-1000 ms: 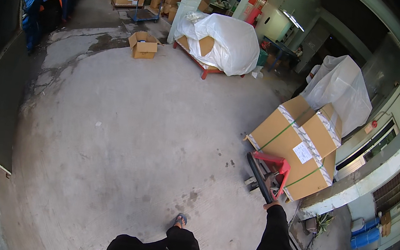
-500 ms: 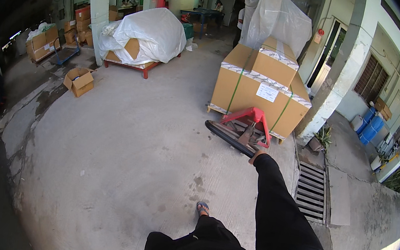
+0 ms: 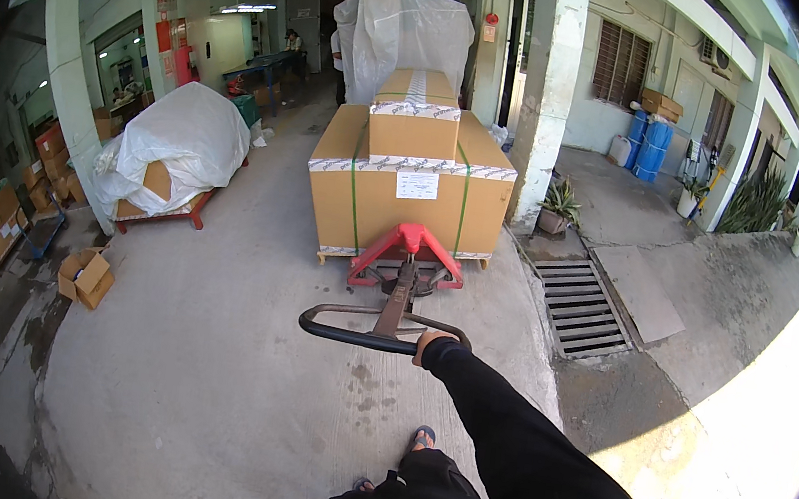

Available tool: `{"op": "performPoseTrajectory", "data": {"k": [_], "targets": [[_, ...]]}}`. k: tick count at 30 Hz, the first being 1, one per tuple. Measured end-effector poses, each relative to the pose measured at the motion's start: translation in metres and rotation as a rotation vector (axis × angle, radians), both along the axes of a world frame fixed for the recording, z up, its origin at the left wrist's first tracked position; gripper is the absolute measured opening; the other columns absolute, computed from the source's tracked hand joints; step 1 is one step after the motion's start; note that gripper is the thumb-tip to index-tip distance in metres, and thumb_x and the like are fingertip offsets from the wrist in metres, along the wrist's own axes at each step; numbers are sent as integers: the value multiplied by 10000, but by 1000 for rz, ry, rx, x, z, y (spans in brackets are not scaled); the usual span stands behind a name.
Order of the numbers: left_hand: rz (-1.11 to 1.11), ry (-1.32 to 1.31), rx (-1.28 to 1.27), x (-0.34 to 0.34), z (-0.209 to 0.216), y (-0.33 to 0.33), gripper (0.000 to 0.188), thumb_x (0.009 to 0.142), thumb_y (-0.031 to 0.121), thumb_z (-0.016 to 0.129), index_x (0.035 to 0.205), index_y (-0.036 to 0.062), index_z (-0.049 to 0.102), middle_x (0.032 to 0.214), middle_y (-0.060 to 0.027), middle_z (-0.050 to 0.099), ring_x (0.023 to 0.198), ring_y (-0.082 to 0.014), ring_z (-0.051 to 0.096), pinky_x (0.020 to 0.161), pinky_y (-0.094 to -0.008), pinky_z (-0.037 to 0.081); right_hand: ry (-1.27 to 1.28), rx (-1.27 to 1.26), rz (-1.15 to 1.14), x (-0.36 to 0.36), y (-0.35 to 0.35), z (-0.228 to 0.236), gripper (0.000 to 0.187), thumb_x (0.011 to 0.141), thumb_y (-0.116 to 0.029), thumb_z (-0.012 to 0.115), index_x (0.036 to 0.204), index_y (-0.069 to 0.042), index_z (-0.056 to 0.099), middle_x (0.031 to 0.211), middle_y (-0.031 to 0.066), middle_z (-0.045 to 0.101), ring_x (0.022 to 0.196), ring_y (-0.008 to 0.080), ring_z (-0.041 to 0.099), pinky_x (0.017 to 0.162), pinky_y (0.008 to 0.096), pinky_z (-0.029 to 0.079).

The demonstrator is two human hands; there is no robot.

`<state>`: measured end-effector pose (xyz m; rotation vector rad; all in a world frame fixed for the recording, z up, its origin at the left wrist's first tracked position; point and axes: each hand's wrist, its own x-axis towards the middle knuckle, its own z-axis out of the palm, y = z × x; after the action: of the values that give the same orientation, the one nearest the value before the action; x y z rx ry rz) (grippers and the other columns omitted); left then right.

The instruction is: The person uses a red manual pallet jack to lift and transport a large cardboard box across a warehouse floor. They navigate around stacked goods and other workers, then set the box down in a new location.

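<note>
My right hand (image 3: 429, 345) is closed round the right end of the black looped handle (image 3: 352, 338) of a red pallet jack (image 3: 411, 241). My black-sleeved right arm stretches forward to it. In front of the jack sits a large cardboard carton (image 3: 325, 201) on a pallet, bound with green straps and bearing a white label. On top of it lies a smaller carton (image 3: 412, 138), sealed with printed tape. The jack's forks are hidden beneath the load. My left hand is out of the picture.
Plastic-wrapped goods (image 3: 182, 140) rest on a red pallet at left, near an open carton (image 3: 86, 277). Another tall wrapped load (image 3: 403, 33) stands behind the cartons. To the right are a pillar (image 3: 548, 87), a potted plant (image 3: 559, 206), a drain grate (image 3: 581, 307) and blue drums (image 3: 652, 150).
My view has turned right, so the surroundings sit farther left. The handle and cartons now face me more squarely. My right hand has kept its hold on the handle.
</note>
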<state>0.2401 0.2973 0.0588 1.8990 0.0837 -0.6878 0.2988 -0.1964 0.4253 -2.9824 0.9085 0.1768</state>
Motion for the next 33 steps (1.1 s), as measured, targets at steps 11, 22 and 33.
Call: {"op": "performPoseTrajectory", "data": {"k": [11, 22, 33], "targets": [[-163, 27, 154, 16, 125, -29, 469, 826, 462, 715, 1003, 28, 679, 814, -130, 699, 764, -185, 669, 693, -351, 543, 70, 190, 178, -151, 40, 82, 282, 767, -210, 602, 973, -58, 721, 952, 181, 710, 923, 327, 692, 809, 437, 545], [-264, -155, -48, -60, 266, -101, 501, 807, 425, 740, 1098, 23, 673, 917, -157, 715, 852, -241, 689, 774, -364, 538, 318, 144, 218, -233, 2, 159, 434, 759, -532, 641, 933, -141, 713, 867, 116, 713, 848, 312, 687, 787, 411, 545], [7, 367, 254, -51, 210, 219, 399, 823, 435, 716, 937, 53, 727, 814, -102, 716, 744, -223, 679, 678, -380, 531, 1004, 1012, -282, -213, 87, 173, 587, 792, -291, 774, 1328, -178, 565, 1025, 57, 714, 812, 229, 688, 741, 377, 536]]}}
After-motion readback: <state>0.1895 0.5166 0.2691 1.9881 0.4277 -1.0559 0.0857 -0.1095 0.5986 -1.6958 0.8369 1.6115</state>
